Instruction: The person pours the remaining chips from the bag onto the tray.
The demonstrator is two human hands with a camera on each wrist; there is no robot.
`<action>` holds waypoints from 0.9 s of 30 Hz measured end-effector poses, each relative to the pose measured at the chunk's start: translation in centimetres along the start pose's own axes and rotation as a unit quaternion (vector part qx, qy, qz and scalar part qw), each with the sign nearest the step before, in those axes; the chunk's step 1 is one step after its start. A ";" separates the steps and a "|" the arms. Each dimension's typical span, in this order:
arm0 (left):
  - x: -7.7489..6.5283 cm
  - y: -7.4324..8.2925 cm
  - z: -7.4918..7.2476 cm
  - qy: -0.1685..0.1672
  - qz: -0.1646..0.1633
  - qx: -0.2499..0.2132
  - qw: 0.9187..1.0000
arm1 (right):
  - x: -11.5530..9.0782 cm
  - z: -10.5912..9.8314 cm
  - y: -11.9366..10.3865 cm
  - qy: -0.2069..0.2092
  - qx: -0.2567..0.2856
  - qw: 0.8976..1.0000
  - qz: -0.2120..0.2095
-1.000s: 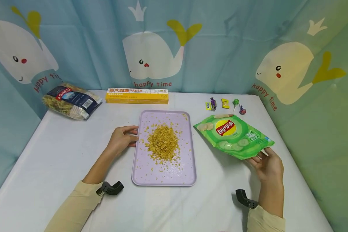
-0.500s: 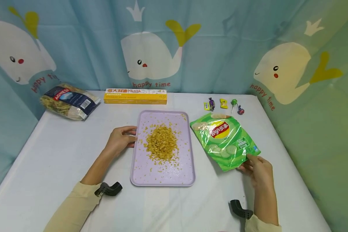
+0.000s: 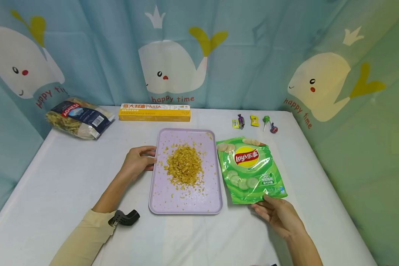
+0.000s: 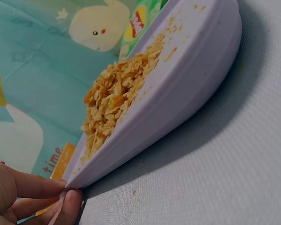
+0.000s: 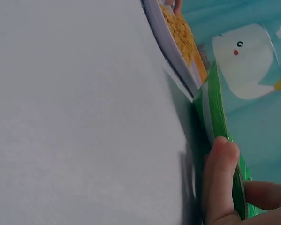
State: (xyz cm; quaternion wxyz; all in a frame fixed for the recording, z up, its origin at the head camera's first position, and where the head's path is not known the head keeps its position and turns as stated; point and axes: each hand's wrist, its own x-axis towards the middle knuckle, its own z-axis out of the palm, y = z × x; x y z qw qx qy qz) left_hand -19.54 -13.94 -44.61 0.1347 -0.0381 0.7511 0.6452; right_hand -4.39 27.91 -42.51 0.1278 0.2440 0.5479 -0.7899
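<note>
A lilac tray (image 3: pixel 186 206) lies on the white table, bearing a heap of crushed chips (image 3: pixel 185 164) with crumbs scattered round it. At its left edge my left hand (image 3: pixel 137 162) pinches the rim; the left wrist view shows fingers (image 4: pixel 39 185) on both sides of the tray wall (image 4: pixel 178 110). To the right of the tray is a green Lay's chip bag (image 3: pixel 251 171), its printed face up. My right hand (image 3: pixel 280 214) holds the bag's lower edge, thumb on top and fingers beneath. In the right wrist view the bag (image 5: pixel 215 105) slants up from the table with a shadow under it.
A bag of Agnesi pasta (image 3: pixel 79 118) lies at the back left, beside a yellow pasta box (image 3: pixel 154 112). Several small candies, among them a yellow wrapped one (image 3: pixel 254 120) and a green lollipop (image 3: pixel 266 119), lie at the back right. A whale-print curtain (image 3: pixel 119 44) hangs behind.
My right hand has drawn the chip bag left and toward me, turning it more upright beside the tray. The left hand stays at the tray's rim.
</note>
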 end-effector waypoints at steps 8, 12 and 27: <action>0.2 -0.2 0.2 -0.003 0.000 -0.004 1.000 | 0.7 0.9 0.2 0.043 0.039 0.998 -0.015; 0.2 0.0 0.4 -0.004 -0.001 -0.003 1.000 | 0.9 1.0 0.1 0.017 0.016 1.000 -0.004; 0.1 0.3 0.4 -0.014 -0.002 0.009 1.000 | -0.5 -0.3 -1.4 -0.098 -0.177 0.976 0.083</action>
